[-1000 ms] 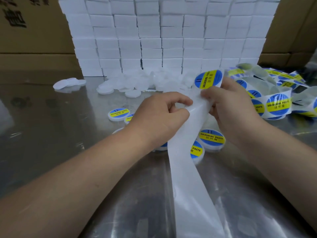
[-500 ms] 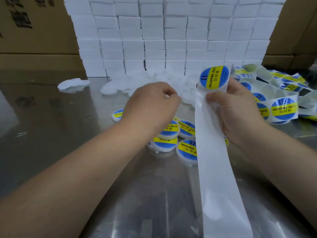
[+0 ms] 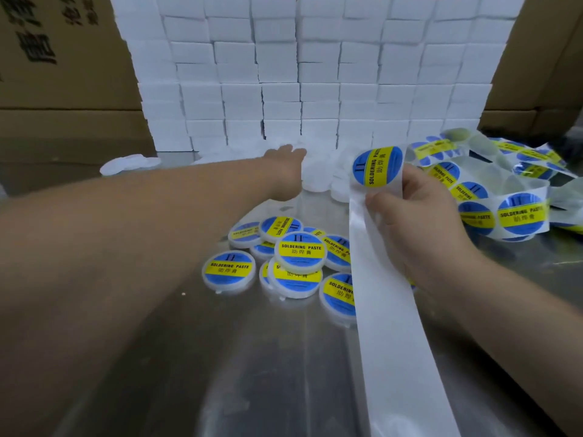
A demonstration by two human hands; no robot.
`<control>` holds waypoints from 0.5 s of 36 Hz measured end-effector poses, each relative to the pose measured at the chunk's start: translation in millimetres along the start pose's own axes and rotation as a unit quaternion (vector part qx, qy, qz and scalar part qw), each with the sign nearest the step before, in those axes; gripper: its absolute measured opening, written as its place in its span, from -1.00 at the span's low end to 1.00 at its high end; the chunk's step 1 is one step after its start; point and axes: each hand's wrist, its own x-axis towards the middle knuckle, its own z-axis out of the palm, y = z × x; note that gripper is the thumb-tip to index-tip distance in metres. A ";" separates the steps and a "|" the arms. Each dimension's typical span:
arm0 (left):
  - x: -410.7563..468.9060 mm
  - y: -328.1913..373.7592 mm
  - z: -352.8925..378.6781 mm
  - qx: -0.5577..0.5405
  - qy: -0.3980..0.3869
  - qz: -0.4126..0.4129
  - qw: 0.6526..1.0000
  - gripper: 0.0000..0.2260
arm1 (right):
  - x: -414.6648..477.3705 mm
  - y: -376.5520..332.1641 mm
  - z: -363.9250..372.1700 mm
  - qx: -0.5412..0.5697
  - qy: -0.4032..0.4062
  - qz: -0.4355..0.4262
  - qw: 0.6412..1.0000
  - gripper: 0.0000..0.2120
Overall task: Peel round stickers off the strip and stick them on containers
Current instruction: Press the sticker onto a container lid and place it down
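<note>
My right hand (image 3: 419,225) pinches the white backing strip (image 3: 394,342) just below a round blue and yellow sticker (image 3: 377,167) that stands up at the strip's top. The bare part of the strip runs down toward me. My left hand (image 3: 284,164) is stretched far forward with its fingers extended, over a pile of plain white round containers (image 3: 315,178); it holds nothing that I can see. A cluster of several labelled containers (image 3: 299,253) lies between my arms on the metal table (image 3: 157,373).
A loose tangle of sticker strip (image 3: 504,197) lies at the right. A wall of stacked white boxes (image 3: 299,74) closes the back. Cardboard boxes (image 3: 63,58) stand left and right. A few white lids (image 3: 129,164) lie at the far left.
My left hand left the labelled containers and reached forward to the white pile. My right hand keeps its hold on the strip and sticker.
</note>
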 end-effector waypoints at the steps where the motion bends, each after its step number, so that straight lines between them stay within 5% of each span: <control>1: 6.7 -3.2 1.1 0.023 0.004 -0.007 1.000 -0.38 | 0.2 0.2 -0.3 0.000 0.002 -0.001 1.000 -0.83; 10: 29.5 -46.2 15.9 0.044 -0.075 -0.095 0.992 -0.38 | 0.8 3.5 0.4 0.006 0.002 -0.017 1.000 -0.79; 18: 25.1 -49.0 22.7 0.073 0.032 -0.045 0.996 -0.67 | 0.9 4.2 1.2 -0.006 -0.018 -0.014 1.000 -0.78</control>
